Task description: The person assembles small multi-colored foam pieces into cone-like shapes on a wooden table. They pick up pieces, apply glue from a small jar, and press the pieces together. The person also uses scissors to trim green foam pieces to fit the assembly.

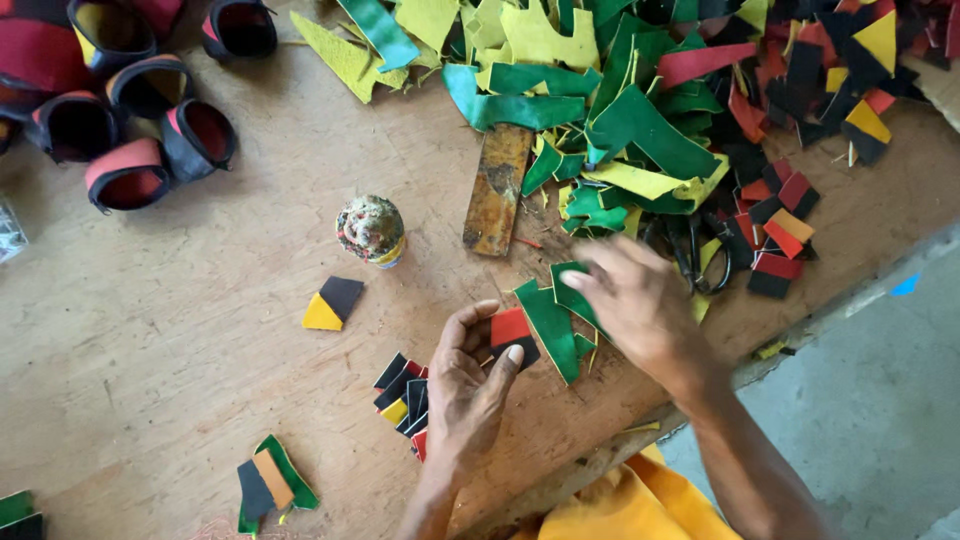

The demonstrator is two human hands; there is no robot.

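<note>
- Head view looks straight down on a plywood worktable point(200, 330) strewn with cut leather-like scraps.
- Left hand point(470, 385), near 6 o'clock, has thumb and fingers closed on a small red-and-black piece point(512, 330), held just above the board.
- Right hand point(635, 300), just toward 3 o'clock of the left, lies palm down with fingers pressed on a green cut piece point(570, 292); whether it grips or only rests there I cannot tell.
- 1 longer green strip point(550, 330) lies between the 2 hands, touching the red-and-black piece's edge.
- Small stack of black, red and yellow pieces point(402, 395) sits just at 9 o'clock of the left wrist.
- Yellow-and-black piece point(332, 303) lies alone toward 10 o'clock of the left hand.
- Crusted glue pot point(371, 230) stands upright at 11 o'clock, with a rusty flat bar point(497, 190) beside it.
- Big heap of green and yellow offcuts point(600, 110) fills 12 to 1 o'clock; scissors point(700, 255) (partly buried) lie at its lower edge.
- Red-and-black cuffs point(130, 175) cluster at 10 o'clock, far corner.
- Green, orange and black pieces point(270, 482) rest at 8 o'clock.
</note>
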